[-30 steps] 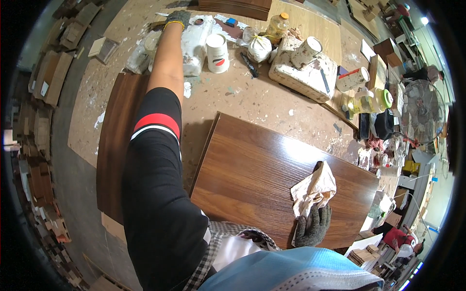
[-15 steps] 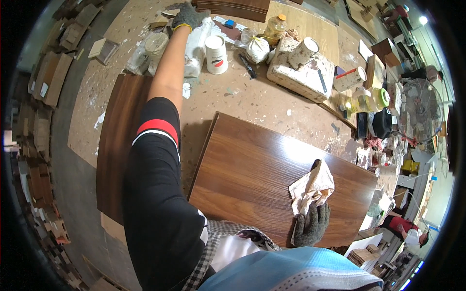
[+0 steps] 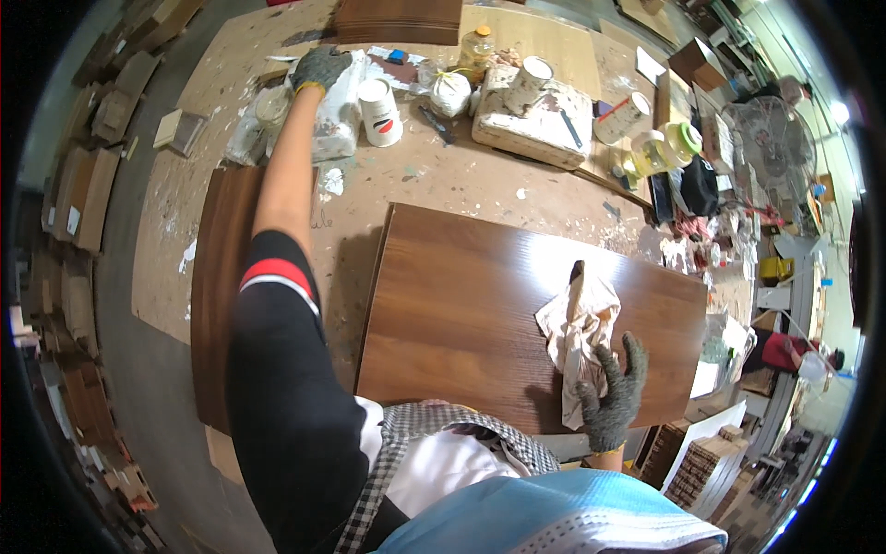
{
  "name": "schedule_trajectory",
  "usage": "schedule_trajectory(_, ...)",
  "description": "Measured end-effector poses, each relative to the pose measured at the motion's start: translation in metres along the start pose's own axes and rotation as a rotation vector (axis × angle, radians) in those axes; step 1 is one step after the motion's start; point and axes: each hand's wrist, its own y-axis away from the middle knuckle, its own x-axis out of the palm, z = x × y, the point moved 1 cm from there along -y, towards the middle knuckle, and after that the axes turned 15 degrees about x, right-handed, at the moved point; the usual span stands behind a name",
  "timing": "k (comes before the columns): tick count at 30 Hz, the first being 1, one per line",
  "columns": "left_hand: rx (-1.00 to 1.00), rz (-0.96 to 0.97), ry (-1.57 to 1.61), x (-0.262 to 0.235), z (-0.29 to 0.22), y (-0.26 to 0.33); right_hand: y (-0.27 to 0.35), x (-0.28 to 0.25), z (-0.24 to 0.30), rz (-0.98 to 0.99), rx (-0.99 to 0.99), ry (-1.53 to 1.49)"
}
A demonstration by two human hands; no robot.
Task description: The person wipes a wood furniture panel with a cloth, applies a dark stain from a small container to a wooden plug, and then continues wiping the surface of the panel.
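My left hand [image 3: 321,70], in a grey glove with a yellow cuff, reaches far across the workbench to the top of a white plastic-wrapped bundle [image 3: 338,115]. Its fingertips are too unclear to show whether they grip anything. On a glossy brown wood-grain panel [image 3: 461,305] lies a crumpled, cream-coloured cloth [image 3: 583,319]. My right hand [image 3: 613,395], gloved in grey too, is open with fingers spread at the lower right edge of that cloth. Its inner fingers overlap or touch the fabric. Under my left arm lies a second brown panel [image 3: 217,305].
Past the panel stand a white cup [image 3: 379,113], a tied white bag [image 3: 449,94] and a bottle with an orange cap [image 3: 476,52]. A paint-smeared block [image 3: 498,129] carries a stained cup [image 3: 532,81]. Stacked brown boards [image 3: 397,23] lie at the far edge; a fan [image 3: 771,138] stands right.
My right hand's fingers have spread, and the hand has shifted toward the cloth's right side. My left hand has settled over the white bundle's top. The whole view has shifted slightly.
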Motion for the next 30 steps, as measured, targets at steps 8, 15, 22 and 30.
schedule_trajectory(8,0.461,-0.089,0.998,-0.105,-0.212,0.205,-0.015,-0.016,0.075,-0.263,-0.008,-0.451)
schedule_trajectory(15,0.646,0.158,0.429,-0.121,-0.294,0.393,-0.013,0.051,0.129,0.123,-0.215,-0.408)
schedule_trajectory(22,0.294,0.086,0.836,-0.136,-0.283,0.449,0.031,0.055,0.108,0.202,-0.148,-0.537)
schedule_trajectory(30,0.005,0.028,1.474,-0.110,-0.336,0.505,0.071,0.073,0.119,0.735,0.055,-0.923)
